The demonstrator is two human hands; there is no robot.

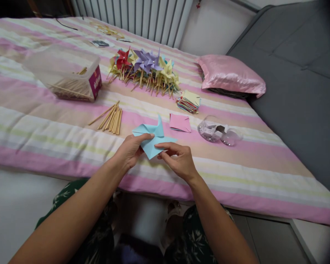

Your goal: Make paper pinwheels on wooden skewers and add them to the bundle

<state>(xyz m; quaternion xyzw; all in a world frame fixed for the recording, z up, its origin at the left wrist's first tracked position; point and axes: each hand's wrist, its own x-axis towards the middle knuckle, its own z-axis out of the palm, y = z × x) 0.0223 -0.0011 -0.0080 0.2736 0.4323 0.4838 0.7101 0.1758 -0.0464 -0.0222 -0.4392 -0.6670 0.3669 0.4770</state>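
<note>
Head view shows us holding a light blue paper pinwheel between our two hands, just above the near part of a striped bedspread. Our left hand pinches it from the left, thumb lying across its middle and the other fingers tucked beneath. Our right hand takes the lower right edge between forefinger and thumb, with the remaining fingers curled. One blade stands up at the far side, another spreads out to the left, and a thin tip points right above our right forefinger. Our left thumb covers part of the center, so we cannot tell how the folds meet there

Just beyond our right hand lies a small pile of pink paper squares, near the pinwheel's right tip, and behind it a thicker stack of colored paper. Farther right we see a clear rounded container whose small contents are too indistinct to name. Beyond our left hand, loose wooden sticks lie side by side, and behind them a see-through plastic box holds more sticks. Straight ahead, well apart from our hands, a heap of pinwheels on sticks lies in purple, yellow and red. A pink pillow rests near the gray headboard
</note>
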